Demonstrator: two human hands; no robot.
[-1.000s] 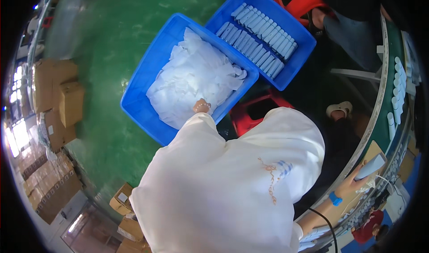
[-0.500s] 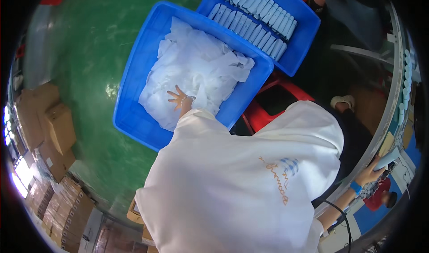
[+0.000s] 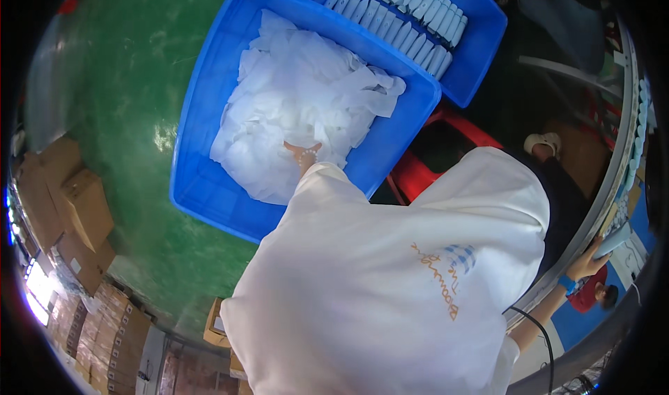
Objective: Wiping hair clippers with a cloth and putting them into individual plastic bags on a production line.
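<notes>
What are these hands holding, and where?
The right hand holds a pale blue object by its near end. The left hand is at white sheets; I can't tell if it grips any.

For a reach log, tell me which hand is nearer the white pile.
Left. The left hand is at the near part of the white pile; the right hand is well to its right, holding a pale piece.

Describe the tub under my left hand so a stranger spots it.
Find the green floor on the left; right of it stands a blue tub under your left hand. It holds crumpled white sheeting, whereas the farther tub holds rows of pale-blue pieces.
</notes>
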